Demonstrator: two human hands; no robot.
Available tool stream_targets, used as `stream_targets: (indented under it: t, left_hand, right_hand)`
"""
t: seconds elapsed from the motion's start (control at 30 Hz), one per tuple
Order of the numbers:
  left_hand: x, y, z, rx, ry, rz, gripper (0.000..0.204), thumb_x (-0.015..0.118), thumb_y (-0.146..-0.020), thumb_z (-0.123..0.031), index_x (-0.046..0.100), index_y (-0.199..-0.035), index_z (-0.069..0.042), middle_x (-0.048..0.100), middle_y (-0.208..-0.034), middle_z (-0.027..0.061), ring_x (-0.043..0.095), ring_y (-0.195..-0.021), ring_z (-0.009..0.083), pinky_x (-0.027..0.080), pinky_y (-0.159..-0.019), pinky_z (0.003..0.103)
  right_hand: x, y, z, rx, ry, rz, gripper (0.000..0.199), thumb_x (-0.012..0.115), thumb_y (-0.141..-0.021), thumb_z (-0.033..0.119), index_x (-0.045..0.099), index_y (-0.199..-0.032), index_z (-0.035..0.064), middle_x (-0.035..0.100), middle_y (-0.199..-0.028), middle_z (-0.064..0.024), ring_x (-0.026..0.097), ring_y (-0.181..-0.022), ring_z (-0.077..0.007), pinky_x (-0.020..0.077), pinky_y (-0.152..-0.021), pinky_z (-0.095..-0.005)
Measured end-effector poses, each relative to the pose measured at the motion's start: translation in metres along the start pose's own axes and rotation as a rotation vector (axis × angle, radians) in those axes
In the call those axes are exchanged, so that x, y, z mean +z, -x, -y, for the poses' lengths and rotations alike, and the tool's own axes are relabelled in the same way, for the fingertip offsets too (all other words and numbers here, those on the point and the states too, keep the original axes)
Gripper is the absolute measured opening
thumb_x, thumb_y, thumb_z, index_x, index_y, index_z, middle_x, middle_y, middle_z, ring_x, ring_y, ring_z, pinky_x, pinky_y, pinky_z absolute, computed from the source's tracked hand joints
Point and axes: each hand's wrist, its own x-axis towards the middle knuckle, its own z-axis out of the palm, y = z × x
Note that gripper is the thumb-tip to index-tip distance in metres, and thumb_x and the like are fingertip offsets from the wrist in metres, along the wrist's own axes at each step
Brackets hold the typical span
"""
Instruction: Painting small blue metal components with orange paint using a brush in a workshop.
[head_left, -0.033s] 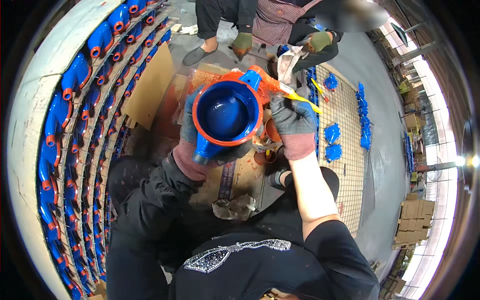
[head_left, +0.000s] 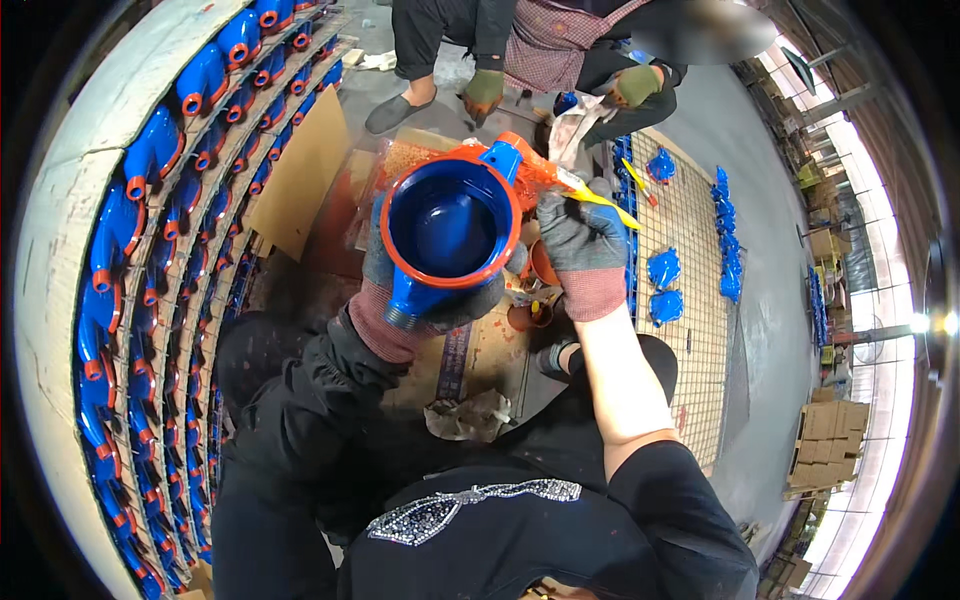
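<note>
My left hand [head_left: 378,300], in a grey glove with a red cuff, holds up a blue bowl-shaped cast fitting [head_left: 445,225] with an orange-red rim, its open side facing me. My right hand [head_left: 580,245], also gloved, grips a yellow-handled brush [head_left: 600,197]. The brush tip rests at the orange-painted flange on the fitting's upper right. A small orange pot [head_left: 545,268] sits just below, between my hands.
Long racks of blue fittings with orange rims [head_left: 150,250] curve along the left. A cardboard sheet [head_left: 300,190] leans on them. A wire mesh panel [head_left: 690,330] with blue parts lies to the right. Another person [head_left: 540,50] crouches ahead. Cardboard boxes [head_left: 825,450] stand far right.
</note>
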Motion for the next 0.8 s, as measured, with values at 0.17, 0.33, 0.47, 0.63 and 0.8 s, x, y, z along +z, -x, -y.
stream_targets:
  t: [0.17, 0.33, 0.47, 0.63, 0.8]
  left_hand:
    - [-0.009, -0.008, -0.008, -0.086, 0.199, 0.033, 0.057, 0.050, -0.098, -0.047, 0.045, -0.137, -0.006, 0.059, -0.129, 0.0161, 0.064, -0.107, 0.0282, 0.055, -0.090, 0.042]
    - [0.011, -0.006, -0.031, 0.000, 0.246, 0.026, 0.062, 0.044, -0.098, -0.053, 0.041, -0.143, -0.010, 0.049, -0.142, 0.0142, 0.050, -0.130, 0.0324, 0.041, -0.109, 0.053]
    - [0.031, -0.006, -0.036, 0.197, 0.042, -0.062, 0.066, 0.046, -0.097, -0.053, 0.036, -0.146, -0.011, 0.043, -0.148, 0.0128, 0.045, -0.133, 0.0325, 0.034, -0.112, 0.055]
    - [0.029, -0.012, -0.028, 0.118, -0.019, -0.168, 0.061, 0.057, -0.095, -0.048, 0.044, -0.141, -0.010, 0.054, -0.135, 0.0130, 0.059, -0.117, 0.0306, 0.051, -0.098, 0.050]
    - [0.011, -0.011, -0.018, 0.033, -0.343, -0.372, 0.057, 0.058, -0.096, -0.043, 0.045, -0.139, -0.008, 0.059, -0.127, 0.0132, 0.064, -0.108, 0.0300, 0.061, -0.081, 0.043]
  right_hand:
    - [-0.019, -0.012, -0.011, -0.027, 0.029, -0.129, 0.028, 0.047, -0.080, -0.012, 0.052, -0.106, -0.0015, 0.058, -0.123, -0.0191, 0.056, -0.120, -0.0308, 0.0513, -0.102, -0.0428]
    - [-0.021, -0.024, 0.006, -0.126, 0.172, -0.172, 0.031, 0.049, -0.081, -0.012, 0.052, -0.111, -0.0064, 0.058, -0.116, -0.0205, 0.061, -0.110, -0.0310, 0.0550, -0.098, -0.0413]
    - [-0.004, -0.022, 0.022, -0.220, 0.268, 0.003, 0.030, 0.050, -0.082, -0.010, 0.053, -0.113, -0.0083, 0.058, -0.116, -0.0197, 0.060, -0.111, -0.0301, 0.0533, -0.100, -0.0409]
    - [0.018, -0.020, 0.032, -0.325, 0.348, 0.004, 0.029, 0.056, -0.082, -0.008, 0.055, -0.111, -0.0056, 0.059, -0.118, -0.0211, 0.058, -0.117, -0.0314, 0.0490, -0.106, -0.0441]
    - [0.035, -0.015, 0.038, -0.325, 0.580, -0.023, 0.031, 0.060, -0.086, -0.005, 0.059, -0.117, -0.0043, 0.065, -0.114, -0.0168, 0.064, -0.106, -0.0253, 0.0553, -0.095, -0.0373]
